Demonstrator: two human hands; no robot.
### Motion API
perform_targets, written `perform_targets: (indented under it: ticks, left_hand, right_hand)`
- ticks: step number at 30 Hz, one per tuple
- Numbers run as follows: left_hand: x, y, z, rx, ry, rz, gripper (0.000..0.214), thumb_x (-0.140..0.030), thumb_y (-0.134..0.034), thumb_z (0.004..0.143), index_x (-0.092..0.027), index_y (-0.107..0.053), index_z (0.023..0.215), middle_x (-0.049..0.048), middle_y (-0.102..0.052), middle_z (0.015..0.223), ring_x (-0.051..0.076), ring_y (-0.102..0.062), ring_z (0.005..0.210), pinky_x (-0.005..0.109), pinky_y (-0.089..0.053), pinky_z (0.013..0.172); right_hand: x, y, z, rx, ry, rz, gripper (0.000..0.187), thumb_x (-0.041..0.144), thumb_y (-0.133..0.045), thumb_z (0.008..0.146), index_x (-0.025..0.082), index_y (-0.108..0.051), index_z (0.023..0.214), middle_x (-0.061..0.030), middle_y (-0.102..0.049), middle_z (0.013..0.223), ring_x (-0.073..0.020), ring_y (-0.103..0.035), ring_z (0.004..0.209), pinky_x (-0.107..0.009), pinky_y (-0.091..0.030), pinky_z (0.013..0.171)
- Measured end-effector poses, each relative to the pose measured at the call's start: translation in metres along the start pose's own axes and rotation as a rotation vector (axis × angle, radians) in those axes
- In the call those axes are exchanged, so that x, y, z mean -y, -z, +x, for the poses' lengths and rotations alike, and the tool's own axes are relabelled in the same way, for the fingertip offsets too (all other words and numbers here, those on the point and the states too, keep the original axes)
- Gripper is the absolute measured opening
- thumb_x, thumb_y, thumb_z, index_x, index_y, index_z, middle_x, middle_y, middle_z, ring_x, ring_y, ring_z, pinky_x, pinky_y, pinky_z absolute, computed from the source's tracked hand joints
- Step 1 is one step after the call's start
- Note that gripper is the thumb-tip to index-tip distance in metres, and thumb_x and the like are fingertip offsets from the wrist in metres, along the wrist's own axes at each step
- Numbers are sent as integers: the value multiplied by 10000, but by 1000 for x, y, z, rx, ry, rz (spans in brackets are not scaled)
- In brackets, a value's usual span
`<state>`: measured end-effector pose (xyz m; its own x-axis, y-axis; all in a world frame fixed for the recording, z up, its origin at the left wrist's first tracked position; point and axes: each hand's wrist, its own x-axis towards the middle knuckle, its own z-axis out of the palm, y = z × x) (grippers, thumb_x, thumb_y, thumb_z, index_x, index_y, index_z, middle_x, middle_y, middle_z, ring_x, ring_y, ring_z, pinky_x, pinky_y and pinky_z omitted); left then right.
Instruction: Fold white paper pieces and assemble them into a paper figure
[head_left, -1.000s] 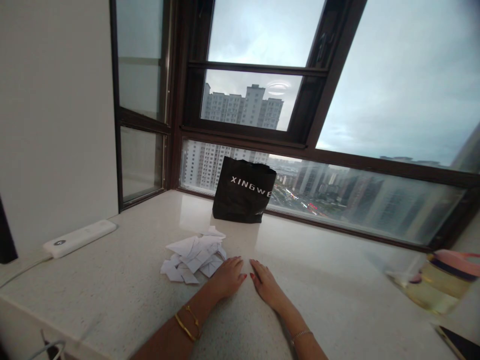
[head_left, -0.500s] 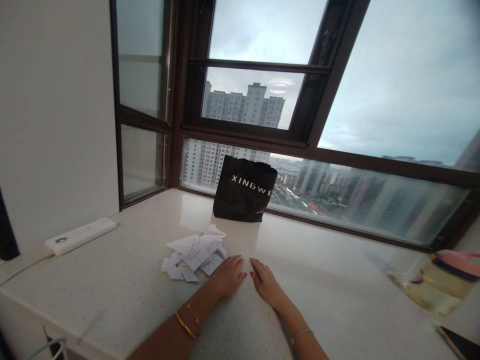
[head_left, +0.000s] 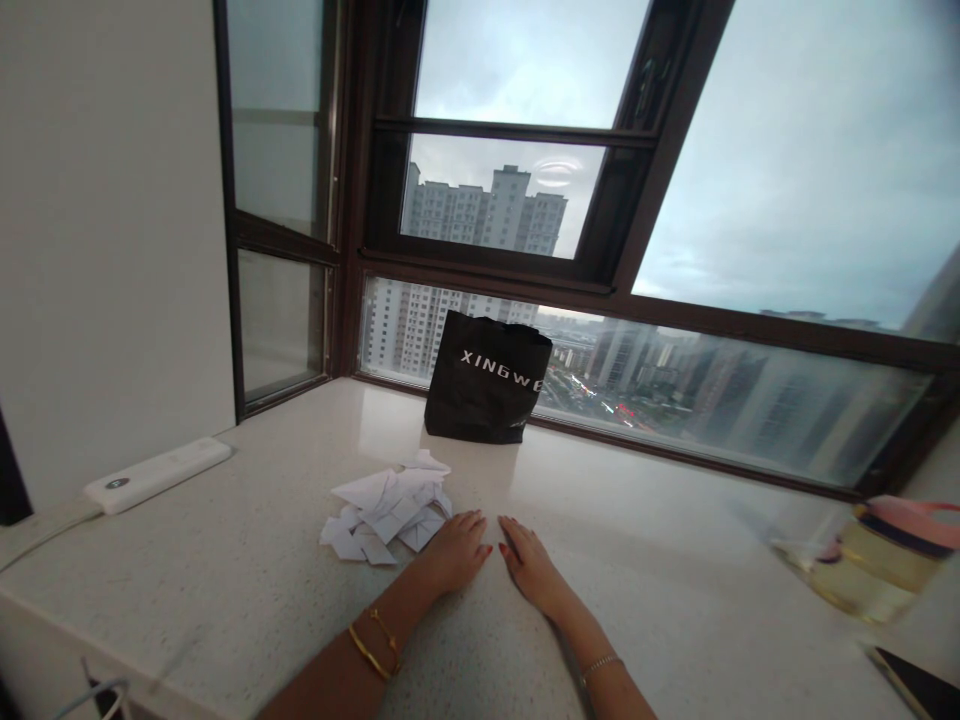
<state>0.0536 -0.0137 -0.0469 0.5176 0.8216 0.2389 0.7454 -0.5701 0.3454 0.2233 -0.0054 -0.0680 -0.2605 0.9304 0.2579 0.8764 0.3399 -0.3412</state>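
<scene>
My left hand [head_left: 459, 552] lies flat on the pale speckled counter [head_left: 637, 560], fingers stretched out and holding nothing. Just beside it, on its left, is a loose pile of folded white papers [head_left: 394, 505]. My right hand [head_left: 529, 560] also rests flat on the counter, a small gap away from the left one, with nothing in it. Beyond both hands a black bag [head_left: 484, 385] with white lettering stands upright near the window.
A white power strip [head_left: 161, 475] with a cable lies along the left wall. At the right edge are a yellowish jug with a pink lid [head_left: 885, 560] and a dark phone-like slab [head_left: 915, 685]. Brown-framed windows [head_left: 525, 270] border the back of the counter.
Both hands stay in place, and the papers and bag have not moved. Only the view has shifted very slightly.
</scene>
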Motion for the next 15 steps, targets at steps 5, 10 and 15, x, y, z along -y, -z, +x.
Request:
perform_targets:
  ticks: [5, 10, 15]
  left_hand:
    - [0, 0, 0, -2, 0, 16, 482, -312, -280, 881, -76, -407, 1282, 155, -427, 1357, 203, -363, 1263, 340, -249, 1058]
    - [-2, 1, -1, 10, 2, 26, 493, -316, -270, 885, -59, -401, 1285, 163, -423, 1358, 207, -364, 1262, 336, -243, 1060]
    - [-2, 3, -1, 13, -1, 23, 481, -307, -273, 887, -66, -403, 1283, 157, -426, 1358, 205, -363, 1263, 339, -245, 1059]
  right_hand:
    - [1, 1, 0, 18, -4, 13, 464, 166, -368, 823, 85, -461, 1271, -157, -491, 1312, -243, -395, 1254, -437, -304, 1040]
    - [0, 0, 0, -10, 0, 22, 458, 165, -368, 822, 111, -472, 1265, -141, -508, 1301, -239, -412, 1242, -441, -300, 1040]
    - [0, 0, -1, -6, -4, 12, 459, 165, -371, 821, 115, -471, 1267, -135, -506, 1303, -238, -410, 1244, -438, -296, 1042]
